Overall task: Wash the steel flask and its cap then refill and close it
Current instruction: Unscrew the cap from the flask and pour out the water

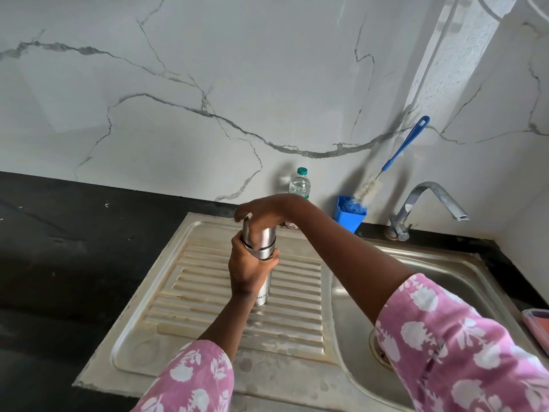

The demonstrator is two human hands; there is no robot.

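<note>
A steel flask (263,288) stands upright on the ribbed steel drainboard (208,295). My left hand (248,267) grips the flask's body just below the black ring. Its steel cap (261,237) sits on top of the flask, and my right hand (261,211) curls over the cap from above, fingers wrapped round its upper end. The flask's top is hidden under that hand.
The sink basin (439,286) lies to the right, with a steel tap (427,203) at its back. A blue holder (349,215) with a blue-handled bottle brush (395,153) and a clear plastic bottle (300,185) stand by the marble wall. A pink box (537,324) sits at the right edge. Black counter (59,248) at left.
</note>
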